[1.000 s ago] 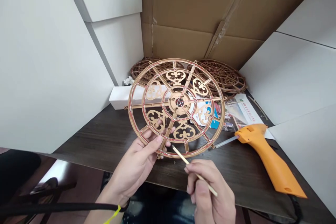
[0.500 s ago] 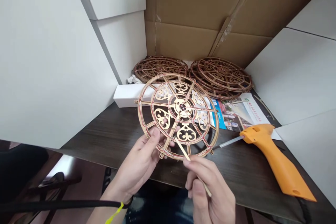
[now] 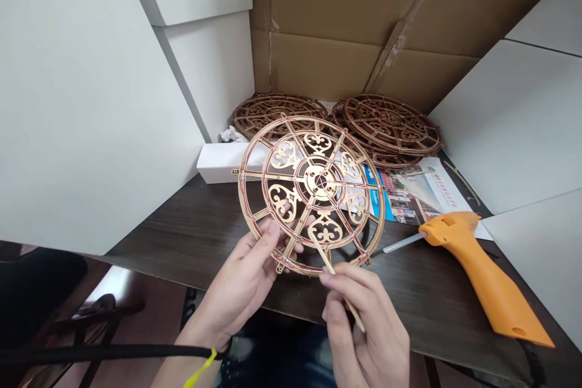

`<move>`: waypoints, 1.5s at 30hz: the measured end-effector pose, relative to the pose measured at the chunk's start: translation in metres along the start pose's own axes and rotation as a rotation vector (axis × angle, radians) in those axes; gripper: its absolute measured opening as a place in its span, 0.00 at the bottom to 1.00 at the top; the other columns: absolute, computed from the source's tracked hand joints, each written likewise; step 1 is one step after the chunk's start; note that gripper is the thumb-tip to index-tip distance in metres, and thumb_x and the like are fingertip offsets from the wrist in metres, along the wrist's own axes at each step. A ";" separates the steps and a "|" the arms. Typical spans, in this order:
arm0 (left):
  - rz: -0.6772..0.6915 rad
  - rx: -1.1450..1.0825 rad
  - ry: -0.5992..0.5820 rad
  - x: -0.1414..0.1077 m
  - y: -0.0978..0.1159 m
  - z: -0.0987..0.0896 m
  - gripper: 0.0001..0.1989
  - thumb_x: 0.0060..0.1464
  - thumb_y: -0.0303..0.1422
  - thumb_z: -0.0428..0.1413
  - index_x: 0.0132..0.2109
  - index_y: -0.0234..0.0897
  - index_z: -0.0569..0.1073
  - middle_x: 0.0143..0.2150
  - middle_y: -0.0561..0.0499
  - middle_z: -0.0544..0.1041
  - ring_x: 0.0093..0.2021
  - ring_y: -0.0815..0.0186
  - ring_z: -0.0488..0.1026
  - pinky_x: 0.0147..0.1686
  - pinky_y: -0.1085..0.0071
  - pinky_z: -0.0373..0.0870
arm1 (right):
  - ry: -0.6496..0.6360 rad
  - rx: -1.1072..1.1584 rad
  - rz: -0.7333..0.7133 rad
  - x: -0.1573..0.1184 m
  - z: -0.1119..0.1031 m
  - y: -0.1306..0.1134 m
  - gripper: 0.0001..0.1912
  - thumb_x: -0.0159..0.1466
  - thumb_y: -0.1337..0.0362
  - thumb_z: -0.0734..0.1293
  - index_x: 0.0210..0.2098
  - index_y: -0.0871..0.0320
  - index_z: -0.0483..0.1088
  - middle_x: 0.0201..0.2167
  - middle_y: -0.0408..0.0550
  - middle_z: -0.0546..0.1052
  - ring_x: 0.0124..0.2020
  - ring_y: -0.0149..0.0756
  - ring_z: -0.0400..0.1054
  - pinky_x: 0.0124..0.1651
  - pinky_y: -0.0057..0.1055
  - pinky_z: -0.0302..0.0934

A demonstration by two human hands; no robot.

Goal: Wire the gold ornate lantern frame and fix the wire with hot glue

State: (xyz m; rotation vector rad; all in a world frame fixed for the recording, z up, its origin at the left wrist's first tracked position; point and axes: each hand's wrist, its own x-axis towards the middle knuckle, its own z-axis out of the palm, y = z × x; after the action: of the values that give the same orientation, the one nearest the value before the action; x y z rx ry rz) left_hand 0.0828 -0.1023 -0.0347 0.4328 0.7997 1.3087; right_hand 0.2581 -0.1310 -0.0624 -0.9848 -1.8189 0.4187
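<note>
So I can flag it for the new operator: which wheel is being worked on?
Above the near edge of the dark wooden table, find the person's left hand. The fretwork wheel it grips is held up, while its look-alikes lie flat at the back.

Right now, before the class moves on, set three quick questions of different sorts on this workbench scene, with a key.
1. Multiple choice: which hand holds the thin wooden stick? A left, B right.
2. True or false: the orange hot glue gun lies on the dark wooden table.
3. Short answer: how many piles of wheels lie behind the fretwork wheel held up in front?

Key: 1 B, the right hand; 2 true; 3 two.
</note>
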 end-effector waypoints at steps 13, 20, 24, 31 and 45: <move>-0.020 -0.012 0.020 0.000 -0.001 -0.002 0.14 0.66 0.38 0.60 0.55 0.41 0.82 0.53 0.46 0.83 0.42 0.65 0.78 0.49 0.69 0.77 | 0.005 -0.063 -0.015 0.006 0.000 -0.001 0.14 0.68 0.74 0.65 0.52 0.59 0.71 0.47 0.51 0.74 0.46 0.30 0.75 0.44 0.23 0.72; -0.019 -0.003 0.014 -0.001 0.001 0.004 0.16 0.67 0.41 0.58 0.53 0.37 0.83 0.50 0.43 0.84 0.47 0.61 0.79 0.50 0.68 0.77 | -0.018 -0.077 -0.011 0.003 0.001 0.000 0.16 0.68 0.73 0.66 0.54 0.59 0.71 0.49 0.53 0.74 0.47 0.32 0.76 0.39 0.23 0.73; -0.016 0.003 0.020 -0.002 0.002 0.005 0.15 0.65 0.41 0.60 0.51 0.37 0.84 0.48 0.44 0.85 0.47 0.60 0.79 0.49 0.68 0.77 | -0.004 -0.086 -0.017 0.004 0.002 -0.001 0.15 0.68 0.73 0.66 0.54 0.59 0.72 0.49 0.53 0.74 0.46 0.32 0.76 0.38 0.23 0.73; -0.008 0.020 -0.026 -0.003 0.002 0.004 0.12 0.65 0.39 0.61 0.49 0.39 0.85 0.46 0.46 0.85 0.47 0.62 0.79 0.49 0.71 0.75 | 0.001 -0.109 -0.027 0.004 0.004 -0.003 0.15 0.68 0.73 0.66 0.53 0.58 0.72 0.48 0.52 0.75 0.45 0.32 0.76 0.36 0.24 0.73; 0.012 0.013 -0.117 -0.002 -0.001 0.004 0.12 0.67 0.32 0.58 0.53 0.47 0.83 0.51 0.50 0.84 0.52 0.63 0.78 0.56 0.69 0.72 | -0.031 -0.128 -0.075 0.007 0.003 -0.003 0.13 0.70 0.74 0.62 0.50 0.57 0.73 0.45 0.46 0.79 0.47 0.25 0.76 0.51 0.19 0.69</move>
State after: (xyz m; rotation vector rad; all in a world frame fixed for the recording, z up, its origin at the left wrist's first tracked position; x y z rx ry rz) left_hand 0.0858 -0.1042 -0.0322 0.5209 0.7092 1.2781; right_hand 0.2526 -0.1274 -0.0575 -0.9980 -1.9230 0.2758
